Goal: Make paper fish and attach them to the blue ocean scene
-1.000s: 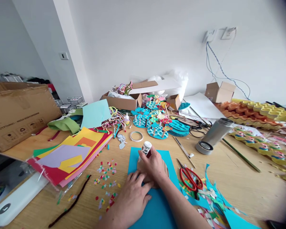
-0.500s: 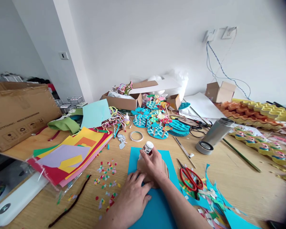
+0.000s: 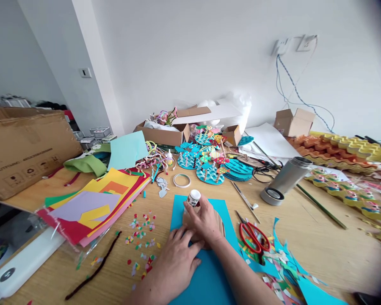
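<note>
A small white bottle with a printed label [image 3: 193, 198] is gripped in my right hand [image 3: 203, 220], fingers and thumb wrapped round it. It stands over a piece of brown cardboard with a rounded edge [image 3: 187, 219], largely covered by my hands. Under the cardboard lies a sheet of blue paper [image 3: 206, 273]. My left hand [image 3: 179, 258] rests with its fingers spread flat, fingertips on the cardboard's near left edge. The lower end of the bottle is hidden behind my right fingers.
Red-handled scissors [image 3: 254, 237] and blue paper scraps [image 3: 292, 275] lie at right. A steel flask [image 3: 287, 178] stands beyond, past a craft knife [image 3: 243, 195]. Coloured paper sheets [image 3: 89, 207] and paper bits [image 3: 142, 237] lie at left. Several fish decorations [image 3: 209, 163] stand behind.
My right hand has shifted the bottle slightly to the left along the cardboard's far edge. My left hand has hardly moved.
</note>
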